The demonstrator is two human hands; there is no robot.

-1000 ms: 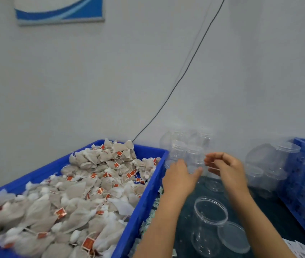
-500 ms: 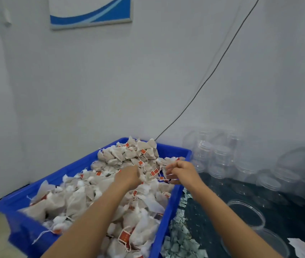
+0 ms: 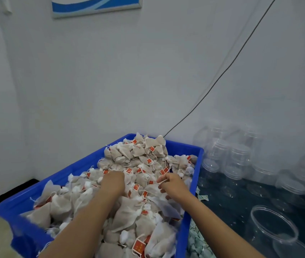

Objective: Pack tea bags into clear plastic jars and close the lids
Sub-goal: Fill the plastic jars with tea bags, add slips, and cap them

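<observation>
A blue crate (image 3: pixel 194 185) is heaped with grey-brown tea bags (image 3: pixel 144 151) that carry red tags and white strings. Both my hands are inside it. My left hand (image 3: pixel 113 183) lies knuckles-up in the middle of the heap, its fingers curled down among the bags and hidden by them. My right hand (image 3: pixel 173 186) is a little to the right, fingers curled, thumb and forefinger pinching a thin white tea bag string. An open clear jar (image 3: pixel 255 218) stands on the dark table at the lower right, with its clear lid (image 3: pixel 295 248) lying in front of it.
Several empty lidded clear jars (image 3: pixel 239 155) are stacked against the white wall behind the dark table (image 3: pixel 228 207). Small pale green paper scraps (image 3: pixel 196 244) lie beside the crate. A black cable (image 3: pixel 222 77) runs down the wall.
Both hands left the jars on the table and moved left into the crate. They now reach deeper into the tea bags, and the view has turned left.
</observation>
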